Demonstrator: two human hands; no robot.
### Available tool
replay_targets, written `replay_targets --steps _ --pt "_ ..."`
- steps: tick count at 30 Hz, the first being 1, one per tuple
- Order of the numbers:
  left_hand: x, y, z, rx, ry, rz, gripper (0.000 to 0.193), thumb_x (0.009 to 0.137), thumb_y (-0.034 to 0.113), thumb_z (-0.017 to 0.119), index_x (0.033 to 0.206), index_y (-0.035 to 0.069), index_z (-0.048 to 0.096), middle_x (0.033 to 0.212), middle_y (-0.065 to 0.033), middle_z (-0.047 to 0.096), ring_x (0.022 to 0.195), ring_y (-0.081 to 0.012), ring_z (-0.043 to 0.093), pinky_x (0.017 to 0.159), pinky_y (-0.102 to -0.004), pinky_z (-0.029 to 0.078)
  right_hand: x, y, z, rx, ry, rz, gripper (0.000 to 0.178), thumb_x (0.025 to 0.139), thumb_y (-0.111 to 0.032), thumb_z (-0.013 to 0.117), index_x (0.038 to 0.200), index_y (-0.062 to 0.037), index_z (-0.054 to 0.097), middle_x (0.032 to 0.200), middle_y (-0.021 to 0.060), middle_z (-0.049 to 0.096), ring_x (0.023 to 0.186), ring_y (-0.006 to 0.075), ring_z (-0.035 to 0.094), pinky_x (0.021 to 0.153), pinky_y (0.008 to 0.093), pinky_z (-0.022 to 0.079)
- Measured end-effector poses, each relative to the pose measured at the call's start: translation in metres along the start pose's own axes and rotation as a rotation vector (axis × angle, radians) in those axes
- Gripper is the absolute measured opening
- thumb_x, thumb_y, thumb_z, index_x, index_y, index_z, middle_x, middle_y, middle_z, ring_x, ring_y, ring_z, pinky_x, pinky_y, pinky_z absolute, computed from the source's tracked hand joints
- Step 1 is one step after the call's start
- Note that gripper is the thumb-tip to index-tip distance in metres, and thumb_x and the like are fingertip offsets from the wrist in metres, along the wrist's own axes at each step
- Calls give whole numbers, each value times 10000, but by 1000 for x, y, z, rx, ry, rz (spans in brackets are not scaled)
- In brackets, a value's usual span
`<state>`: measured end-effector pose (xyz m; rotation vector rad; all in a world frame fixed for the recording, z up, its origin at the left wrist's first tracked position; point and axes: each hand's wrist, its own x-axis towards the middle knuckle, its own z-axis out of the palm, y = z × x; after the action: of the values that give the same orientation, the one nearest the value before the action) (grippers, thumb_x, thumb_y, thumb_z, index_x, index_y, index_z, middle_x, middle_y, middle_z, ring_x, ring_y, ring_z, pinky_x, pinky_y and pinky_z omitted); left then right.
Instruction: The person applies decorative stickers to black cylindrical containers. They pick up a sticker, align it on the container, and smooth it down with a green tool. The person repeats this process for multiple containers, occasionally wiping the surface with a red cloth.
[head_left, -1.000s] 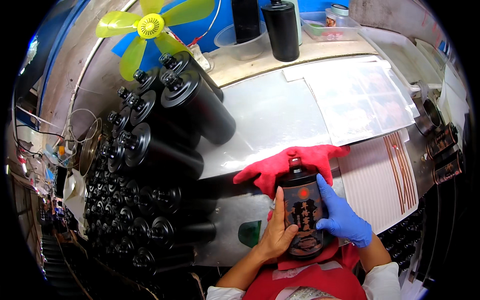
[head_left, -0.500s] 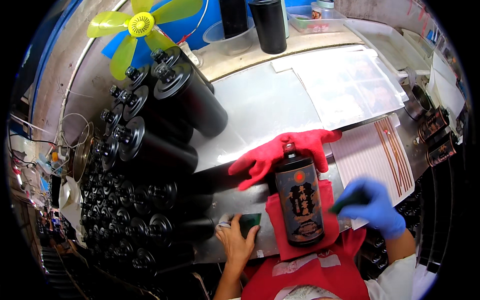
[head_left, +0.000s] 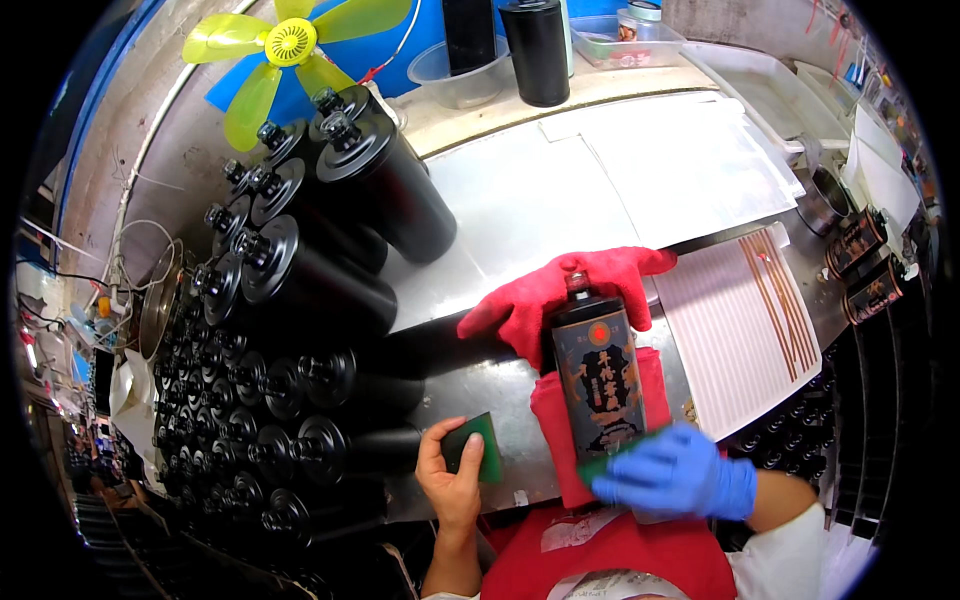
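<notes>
Bottle on red cloth

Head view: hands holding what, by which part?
Left hand: flat green piece, by its left side, thumb on face. Right hand: second green piece, hold too blurred to tell.

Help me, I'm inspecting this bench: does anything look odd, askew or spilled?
Mismatched hands: the right hand wears a blue glove, while the left hand has none. No spill or damage stands out.
</notes>
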<state>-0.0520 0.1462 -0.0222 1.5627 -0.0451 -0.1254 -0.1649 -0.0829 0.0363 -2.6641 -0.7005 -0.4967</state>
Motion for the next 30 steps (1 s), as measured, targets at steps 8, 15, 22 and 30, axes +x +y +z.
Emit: replay_targets --steps 8,15,22,30 --pt "29 48 99 104 -115 359 124 854 49 615 962 8 571 888 -39 561 802 -94 520 726 -231 432 46 24 -5 674 508 824 284 867 -45 563 1146 -23 513 918 98 629 818 151 626 722 274 495" --pt "50 14 105 93 -75 330 137 862 65 616 963 -6 557 902 -47 557 836 -126 529 762 -244 428 35 54 30 942 608 952 288 893 -64 544 1172 -26 486 1064 73 555 975 130 542 847 264 453" --pt "42 -32 95 -198 -4 64 113 886 58 589 980 11 545 898 -35 546 818 -91 509 739 -228 429 4 74 70 1301 758 1149 308 902 -120 555 1190 -43 482 1044 57 571 927 109 553 818 248 470" --pt "21 21 94 45 63 294 142 866 38 614 993 7 559 896 -97 589 810 -158 580 707 -262 468 29 41 13 606 532 928 276 893 -70 536 1161 -16 497 1009 107 606 906 169 602 783 299 491"
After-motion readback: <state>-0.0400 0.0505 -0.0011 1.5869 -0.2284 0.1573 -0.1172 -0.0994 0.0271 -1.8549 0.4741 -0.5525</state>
